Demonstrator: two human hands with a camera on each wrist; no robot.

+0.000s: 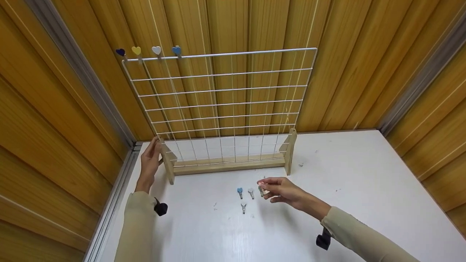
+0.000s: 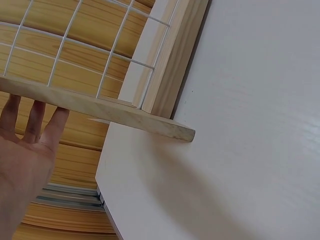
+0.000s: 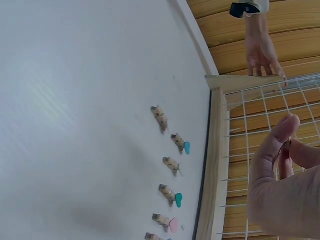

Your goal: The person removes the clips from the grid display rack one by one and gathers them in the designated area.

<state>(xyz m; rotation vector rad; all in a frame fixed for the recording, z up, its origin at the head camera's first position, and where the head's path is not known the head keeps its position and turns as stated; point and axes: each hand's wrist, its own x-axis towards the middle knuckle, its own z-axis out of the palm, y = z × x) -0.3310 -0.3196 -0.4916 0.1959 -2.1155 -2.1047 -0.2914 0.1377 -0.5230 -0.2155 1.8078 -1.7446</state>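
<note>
Heart-topped mini clothespins clip to the top bar of a white wire grid rack (image 1: 233, 54): dark blue (image 1: 120, 52), yellow (image 1: 136, 51), white (image 1: 156, 50) and light blue (image 1: 177, 50). My left hand (image 1: 150, 160) rests its straight fingertips on the outer side of the rack's left wooden upright (image 2: 100, 107). Over a row of loose clothespins, my right hand (image 1: 285, 191) pinches a small clothespin (image 3: 287, 144) between thumb and fingers, mostly hidden by them. On the table lie a blue clothespin (image 1: 240, 192), a white one (image 1: 251, 193), a green one (image 3: 170, 195) and a pink one (image 3: 165, 221).
One more clothespin (image 1: 243, 208) lies nearer me than the row. The rack's wooden base bar (image 1: 229, 166) stands on the white table (image 1: 346, 174). Wood-patterned panels (image 1: 233, 22) close in the back and both sides.
</note>
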